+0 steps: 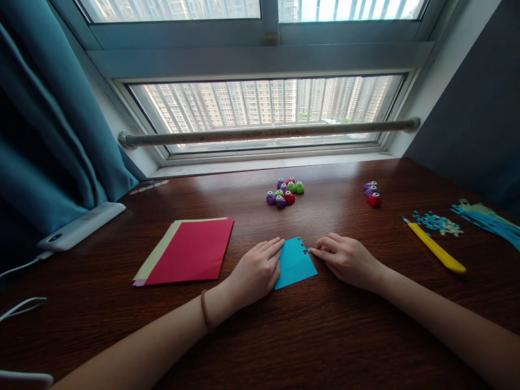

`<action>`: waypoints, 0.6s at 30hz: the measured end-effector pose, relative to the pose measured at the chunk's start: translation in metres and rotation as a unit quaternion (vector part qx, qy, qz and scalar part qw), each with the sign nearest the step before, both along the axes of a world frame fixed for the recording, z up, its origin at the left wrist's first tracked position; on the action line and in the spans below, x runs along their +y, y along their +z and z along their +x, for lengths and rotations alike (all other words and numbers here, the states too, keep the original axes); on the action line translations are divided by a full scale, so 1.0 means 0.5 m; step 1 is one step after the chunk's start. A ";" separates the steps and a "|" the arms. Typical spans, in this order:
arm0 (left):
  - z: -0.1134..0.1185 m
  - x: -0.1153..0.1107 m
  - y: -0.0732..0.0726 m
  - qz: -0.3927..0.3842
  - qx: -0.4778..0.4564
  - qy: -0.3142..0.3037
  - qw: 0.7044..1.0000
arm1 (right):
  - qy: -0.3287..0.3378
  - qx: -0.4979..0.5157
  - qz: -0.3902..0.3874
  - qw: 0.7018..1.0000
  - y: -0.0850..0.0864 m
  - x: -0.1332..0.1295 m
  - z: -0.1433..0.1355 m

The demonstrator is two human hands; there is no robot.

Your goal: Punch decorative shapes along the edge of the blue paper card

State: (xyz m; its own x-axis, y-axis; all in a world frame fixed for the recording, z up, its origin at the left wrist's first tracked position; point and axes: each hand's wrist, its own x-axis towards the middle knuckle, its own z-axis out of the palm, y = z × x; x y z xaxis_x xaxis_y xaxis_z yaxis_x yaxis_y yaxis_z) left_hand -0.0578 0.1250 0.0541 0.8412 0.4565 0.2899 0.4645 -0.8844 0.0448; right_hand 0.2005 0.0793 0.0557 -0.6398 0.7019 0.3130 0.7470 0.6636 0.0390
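Note:
A blue sheet of paper [295, 265] lies on the table, with several small cut-outs along its upper right edge. My left hand [260, 268] rests flat on the sheet's left side, fingers stretched out and side by side. Just off the notched edge is my right hand [345, 259], its fingers drawn together with the tips close to the cut-outs. Whatever may be between those fingertips is too small to name. A yellow craft knife [439, 246] with its blade out lies to the right of my right hand.
Red paper [190, 252] tops a stack at left. Purple, green and red punches [284, 194] stand at the back, more [372, 195] farther right. Blue and pale scraps [436, 222] and paper strips [487, 219] lie right. A white device [83, 225] sits by the curtain.

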 end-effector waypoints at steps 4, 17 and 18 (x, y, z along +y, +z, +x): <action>-0.001 0.001 -0.001 -0.003 0.003 -0.003 1.000 | 0.002 0.008 0.006 1.000 0.000 0.001 0.000; 0.002 0.000 -0.001 -0.011 -0.010 -0.001 1.000 | -0.081 0.288 -0.162 0.940 -0.011 0.017 0.016; 0.002 0.000 -0.001 -0.010 -0.011 -0.001 1.000 | -0.083 0.305 -0.191 0.929 -0.010 0.022 0.017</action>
State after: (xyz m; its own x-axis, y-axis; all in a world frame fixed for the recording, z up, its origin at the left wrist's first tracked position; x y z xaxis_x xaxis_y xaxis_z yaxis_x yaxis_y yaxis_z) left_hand -0.0570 0.1249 0.0536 0.8358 0.4601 0.2995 0.4609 -0.8845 0.0725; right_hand 0.2089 0.0901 0.0507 -0.2980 0.9096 0.2896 0.6466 0.4155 -0.6398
